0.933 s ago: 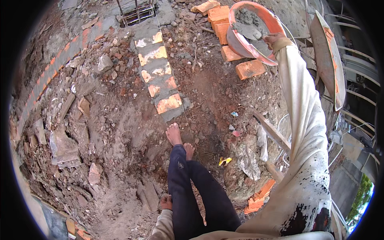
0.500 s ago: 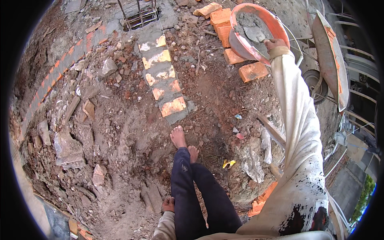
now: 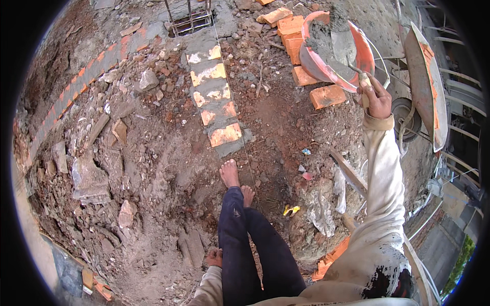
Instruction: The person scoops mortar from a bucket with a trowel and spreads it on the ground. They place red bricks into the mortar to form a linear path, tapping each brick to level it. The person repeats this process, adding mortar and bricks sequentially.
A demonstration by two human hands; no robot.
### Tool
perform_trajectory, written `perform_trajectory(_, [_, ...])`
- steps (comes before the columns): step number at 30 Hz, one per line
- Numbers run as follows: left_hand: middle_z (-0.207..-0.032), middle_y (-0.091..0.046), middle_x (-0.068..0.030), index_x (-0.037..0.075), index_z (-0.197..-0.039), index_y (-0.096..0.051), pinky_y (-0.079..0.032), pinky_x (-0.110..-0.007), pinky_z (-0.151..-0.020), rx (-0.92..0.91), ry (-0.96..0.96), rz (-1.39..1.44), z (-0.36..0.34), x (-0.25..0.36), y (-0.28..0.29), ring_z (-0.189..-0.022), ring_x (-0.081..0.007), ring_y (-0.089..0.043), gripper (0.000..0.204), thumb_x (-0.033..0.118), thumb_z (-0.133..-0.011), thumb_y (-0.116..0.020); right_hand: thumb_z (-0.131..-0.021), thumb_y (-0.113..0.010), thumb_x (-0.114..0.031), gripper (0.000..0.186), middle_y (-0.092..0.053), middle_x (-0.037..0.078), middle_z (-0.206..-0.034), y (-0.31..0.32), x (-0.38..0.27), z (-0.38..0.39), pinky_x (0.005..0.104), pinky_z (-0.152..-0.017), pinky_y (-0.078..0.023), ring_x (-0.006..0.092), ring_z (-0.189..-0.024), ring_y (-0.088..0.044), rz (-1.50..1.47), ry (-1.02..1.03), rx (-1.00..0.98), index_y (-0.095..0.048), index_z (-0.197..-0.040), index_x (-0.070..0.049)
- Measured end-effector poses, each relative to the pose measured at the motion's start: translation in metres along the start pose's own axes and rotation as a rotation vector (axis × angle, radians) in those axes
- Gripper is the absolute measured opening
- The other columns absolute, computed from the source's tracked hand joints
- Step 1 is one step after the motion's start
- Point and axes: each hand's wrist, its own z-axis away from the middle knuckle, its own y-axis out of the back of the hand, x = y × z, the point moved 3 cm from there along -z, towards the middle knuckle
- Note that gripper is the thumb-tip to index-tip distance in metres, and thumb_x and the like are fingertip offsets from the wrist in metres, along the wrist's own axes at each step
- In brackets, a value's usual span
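We have our right hand point(image 3: 376, 98) closed around the handle of a trowel point(image 3: 343, 48), whose blade lies over the reddish basin point(image 3: 317, 65). A lump of grey mortar point(image 3: 338, 20) sits at the blade's far end, hiding part of the basin's far rim. We judge the step in hand to be scooping mortar; we cannot tell whether the blade is fully clear of the mix below.

The basin stands toward the far right of the ground, its left edge just beside a row of loose bricks point(image 3: 293, 45); one single brick point(image 3: 327, 96) lies near its closest rim. Our left hand point(image 3: 214, 257) rests low against the left trouser leg point(image 3: 233, 229), fingers curled, and we cannot tell whether it holds anything.

The next move, we think, calls for a level blade and a steady wrist, since tilting could spill the load over the rim.
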Motion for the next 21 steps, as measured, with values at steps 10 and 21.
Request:
perform_trajectory(10, [-0.081, -0.063, -0.0022, 0.002, -0.088, -0.063, -0.046, -0.025, -0.069, -0.001, 0.086, 0.229, 0.010, -0.014, -0.017, -0.073, -0.0102, -0.057, 0.009, 0.006, -0.080, -0.062, -0.077, -0.056, -0.014, 0.043, -0.063, 0.015, -0.103, -0.133, 0.081, 0.107, 0.0362, -0.081, -0.047, 0.0290, -0.089, -0.061, 0.363, 0.259, -0.620, -0.056, -0.120, -0.007])
perform_trajectory(21, [-0.082, -0.064, -0.0029, 0.001, -0.089, -0.062, -0.046, -0.025, -0.068, -0.037, 0.199, 0.331, 0.030, 0.004, -0.024, -0.073, -0.0106, -0.057, 0.011, 0.011, -0.085, -0.060, -0.081, -0.056, -0.027, 0.043, -0.059, 0.021, -0.105, -0.247, 0.170, 0.206, 0.0458, -0.084, -0.046, 0.0397, -0.097, -0.058, 0.625, -0.153, -0.434, -0.052, -0.122, -0.013])
